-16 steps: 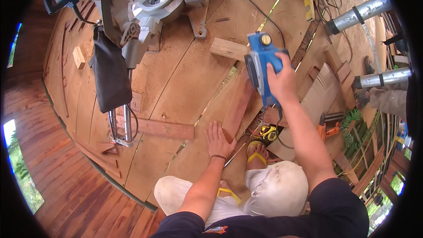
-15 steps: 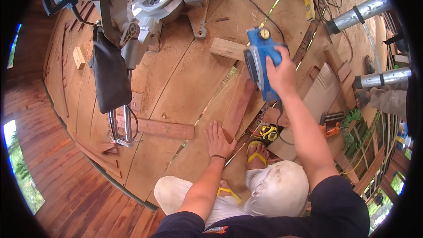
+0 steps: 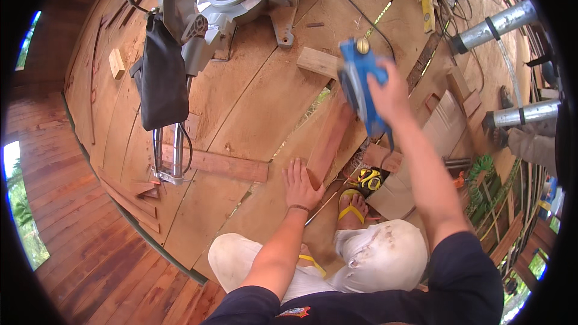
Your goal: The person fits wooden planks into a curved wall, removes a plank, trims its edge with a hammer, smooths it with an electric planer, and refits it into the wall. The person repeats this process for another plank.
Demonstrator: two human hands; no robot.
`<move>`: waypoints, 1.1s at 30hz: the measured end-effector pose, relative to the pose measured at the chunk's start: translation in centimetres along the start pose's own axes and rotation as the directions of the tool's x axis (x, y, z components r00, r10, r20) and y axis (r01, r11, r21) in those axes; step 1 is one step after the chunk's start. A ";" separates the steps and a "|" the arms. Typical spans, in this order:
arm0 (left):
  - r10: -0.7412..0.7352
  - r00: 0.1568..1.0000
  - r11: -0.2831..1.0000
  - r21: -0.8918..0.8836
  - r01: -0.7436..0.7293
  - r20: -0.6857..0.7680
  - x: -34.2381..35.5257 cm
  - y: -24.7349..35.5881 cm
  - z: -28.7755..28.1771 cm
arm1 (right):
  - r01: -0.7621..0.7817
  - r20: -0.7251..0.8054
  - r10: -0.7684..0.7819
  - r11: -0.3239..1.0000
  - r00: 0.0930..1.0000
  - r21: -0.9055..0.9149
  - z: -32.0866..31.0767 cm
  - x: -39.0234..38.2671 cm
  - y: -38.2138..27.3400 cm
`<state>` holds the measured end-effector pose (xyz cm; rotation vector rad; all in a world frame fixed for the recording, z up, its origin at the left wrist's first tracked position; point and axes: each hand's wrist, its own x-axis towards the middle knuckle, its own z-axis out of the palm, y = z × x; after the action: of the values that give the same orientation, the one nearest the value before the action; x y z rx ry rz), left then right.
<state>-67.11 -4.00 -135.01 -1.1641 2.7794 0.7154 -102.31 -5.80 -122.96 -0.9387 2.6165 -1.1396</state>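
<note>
Blue power planer (image 3: 368, 99) gripped in right hand (image 3: 392, 93).
Left hand (image 3: 303, 186) spread, thumb at near end of reddish board (image 3: 331, 141); planer at far end.

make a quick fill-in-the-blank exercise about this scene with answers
The right hand grips a ____ power planer.
The left hand is at the ____ (near or far) end of a reddish board.
The sandal straps are ____.
The black dust bag is in the picture's ____ half.

Missing words: blue; near; yellow; left
</note>
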 end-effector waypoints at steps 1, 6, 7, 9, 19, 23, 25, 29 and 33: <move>0.001 1.000 1.000 -0.006 -0.001 0.008 -0.1 -0.1 0.0 | 0.086 -0.005 -0.086 0.996 0.996 -0.020 -0.5 -3.3 -0.1; 0.008 1.000 1.000 -0.019 -0.008 -0.010 0.1 -0.1 0.3 | -0.002 0.017 0.002 1.000 1.000 0.004 -1.1 -5.4 -0.8; 0.012 1.000 1.000 -0.009 -0.013 -0.024 0.1 -0.1 0.3 | -0.033 0.021 0.033 0.999 0.999 -0.023 -0.8 -4.0 -1.0; 0.012 0.999 1.000 0.004 -0.012 -0.031 -0.1 -0.1 0.4 | -0.122 0.013 0.123 0.991 0.992 -0.059 0.1 -0.1 -1.2; 0.001 1.000 1.000 -0.005 -0.001 -0.003 -0.1 -0.3 0.4 | -0.067 -0.132 0.053 0.992 0.990 -0.108 2.1 10.9 -0.3; 0.013 1.000 1.000 -0.009 -0.013 -0.004 0.1 -0.2 0.1 | -0.050 0.018 0.049 0.999 0.999 0.017 0.5 0.5 -0.5; 0.007 1.000 1.000 -0.025 -0.006 0.008 0.1 -0.2 0.1 | -0.092 0.052 0.092 0.996 0.994 -0.013 -0.3 -4.8 -1.2; -0.001 1.000 1.000 -0.012 0.002 0.021 0.0 -0.2 0.3 | -0.024 0.005 0.024 1.000 1.000 -0.003 -0.5 -5.3 -1.3; 0.025 0.999 1.000 0.015 -0.024 -0.041 -0.2 -0.2 0.5 | -0.051 -0.001 0.051 0.998 0.999 -0.040 0.8 1.7 -0.8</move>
<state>-66.90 -3.81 -135.51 -1.1574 2.8323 0.6796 -103.01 -7.73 -122.81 -0.8741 2.6569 -1.0792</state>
